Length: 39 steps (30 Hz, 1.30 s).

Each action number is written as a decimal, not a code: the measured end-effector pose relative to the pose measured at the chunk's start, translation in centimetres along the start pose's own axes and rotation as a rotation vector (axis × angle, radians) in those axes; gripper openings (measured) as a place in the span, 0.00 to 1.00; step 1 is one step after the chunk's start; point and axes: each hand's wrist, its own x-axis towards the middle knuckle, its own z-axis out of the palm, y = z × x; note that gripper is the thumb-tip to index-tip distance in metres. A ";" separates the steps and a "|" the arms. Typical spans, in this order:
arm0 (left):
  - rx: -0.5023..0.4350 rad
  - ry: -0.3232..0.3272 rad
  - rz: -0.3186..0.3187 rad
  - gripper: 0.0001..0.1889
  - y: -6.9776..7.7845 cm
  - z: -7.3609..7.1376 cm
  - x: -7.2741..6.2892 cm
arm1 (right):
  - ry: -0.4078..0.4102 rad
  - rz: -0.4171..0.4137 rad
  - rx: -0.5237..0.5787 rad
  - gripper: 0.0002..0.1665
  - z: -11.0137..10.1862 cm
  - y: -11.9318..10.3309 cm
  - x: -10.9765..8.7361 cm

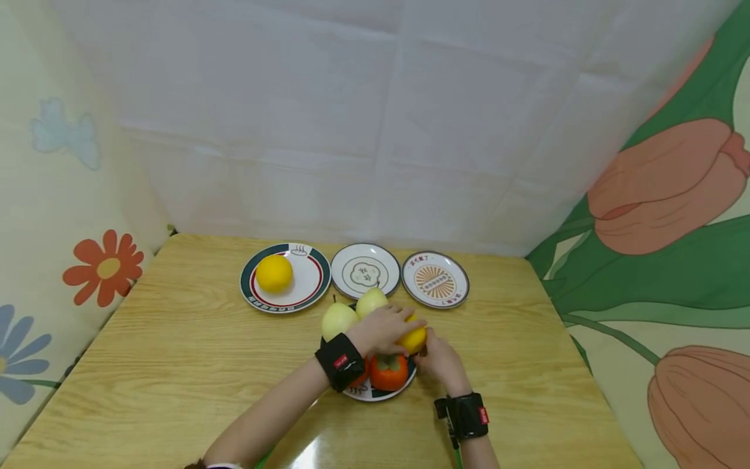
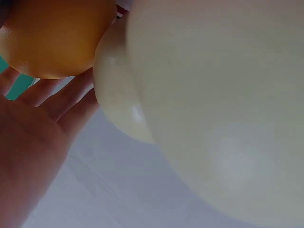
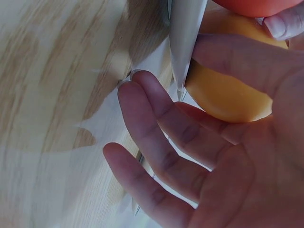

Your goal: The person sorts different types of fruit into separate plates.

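Note:
My left hand [image 1: 383, 329] holds an orange [image 1: 415, 337] over the right part of a fruit-filled plate [image 1: 375, 395]. Its fingers lie along the orange in the left wrist view, and its thumb [image 3: 283, 26] shows on the fruit in the right wrist view. At the plate's right rim, my right hand [image 1: 443, 361] pinches the edge, thumb inside against the orange [image 3: 223, 92], other fingers extended outside and below. Two pale pears [image 1: 338, 320] sit at the plate's back left. A red persimmon [image 1: 389, 374] lies at the front, with another [image 1: 359, 379] mostly hidden by my left wrist.
Behind stand three plates in a row: a green-rimmed plate [image 1: 310, 277] bearing another orange [image 1: 274, 273], a small white plate [image 1: 347, 264], and a plate with an orange sunburst pattern [image 1: 436, 281]. The wooden table [image 1: 193, 339] meets a white cloth backdrop [image 1: 293, 163].

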 end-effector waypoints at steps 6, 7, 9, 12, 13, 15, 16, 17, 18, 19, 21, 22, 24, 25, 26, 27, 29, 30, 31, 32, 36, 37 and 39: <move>0.035 -0.006 0.007 0.33 0.3 -0.3 0.3 | -0.002 0.016 0.019 0.23 -0.1 0.1 0.0; 0.038 -0.005 0.010 0.32 0.3 -0.4 0.3 | -0.002 0.015 0.019 0.23 -0.1 0.1 -0.1; 0.047 0.002 0.017 0.32 0.3 -0.5 0.3 | -0.001 0.011 0.021 0.24 -0.1 0.1 -0.1; 0.032 0.031 0.020 0.33 0.2 -1.0 -0.1 | -0.017 0.026 0.037 0.23 -0.1 0.0 -0.1; 0.015 0.044 0.014 0.33 0.1 -1.3 -0.2 | -0.030 0.037 0.042 0.23 0.0 0.0 -0.1; -0.017 0.073 -0.013 0.33 -0.2 -2.3 -0.6 | -0.062 0.067 0.055 0.23 0.0 0.0 0.0; -0.038 0.092 -0.029 0.33 -0.5 -2.9 -0.9 | -0.079 0.085 0.061 0.23 -0.1 -0.1 0.0; -0.059 0.106 -0.054 0.33 -0.9 -3.5 -1.1 | -0.095 0.101 0.064 0.24 -0.1 -0.1 0.1; -0.080 0.119 -0.080 0.33 -1.3 -4.1 -1.4 | -0.108 0.112 0.065 0.25 -0.1 -0.1 0.2; -0.092 0.129 -0.110 0.33 -1.8 -4.7 -1.7 | -0.116 0.111 0.061 0.26 -0.2 -0.1 0.2; -0.108 0.152 -0.173 0.33 -3.2 -5.5 -2.4 | -0.125 0.121 0.063 0.28 -0.2 -0.1 0.3; -0.116 0.159 -0.209 0.33 -4.0 -5.7 -2.8 | -0.128 0.121 0.060 0.28 -0.3 -0.1 0.2; -0.115 0.179 -0.286 0.33 -5.7 -5.7 -3.7 | -0.129 0.112 0.052 0.28 -0.3 -0.1 0.2; -0.113 0.186 -0.325 0.33 -6.6 -5.5 -4.2 | -0.130 0.109 0.050 0.29 -0.4 -0.1 0.2; -0.115 0.188 -0.367 0.33 -7.5 -5.1 -4.7 | -0.131 0.113 0.050 0.29 -0.3 -0.1 0.2; -0.110 0.191 -0.404 0.33 -8.3 -4.7 -5.3 | -0.130 0.111 0.046 0.29 -0.4 -0.1 0.2; -0.113 0.185 -0.476 0.32 -9.7 -3.7 -6.3 | -0.134 0.114 0.037 0.29 -0.3 0.0 0.2; -0.119 0.179 -0.509 0.32 -10.3 -3.2 -6.8 | -0.138 0.118 0.035 0.29 -0.3 0.0 0.2; -0.119 0.175 -0.533 0.32 -10.8 -2.7 -7.2 | -0.143 0.126 0.034 0.29 -0.3 0.1 0.2; -0.114 0.170 -0.557 0.32 -11.2 -2.2 -7.6 | -0.148 0.131 0.032 0.29 -0.2 0.1 0.2; -0.093 0.137 -0.641 0.33 -12.0 -0.9 -8.6 | -0.171 0.155 0.037 0.28 -0.3 0.1 0.3; -0.085 0.128 -0.658 0.33 -12.1 -0.7 -8.8 | -0.172 0.158 0.037 0.28 -0.3 0.1 0.4; -0.072 0.119 -0.686 0.32 -12.2 -0.5 -9.1 | -0.169 0.156 0.040 0.28 -0.3 0.0 0.4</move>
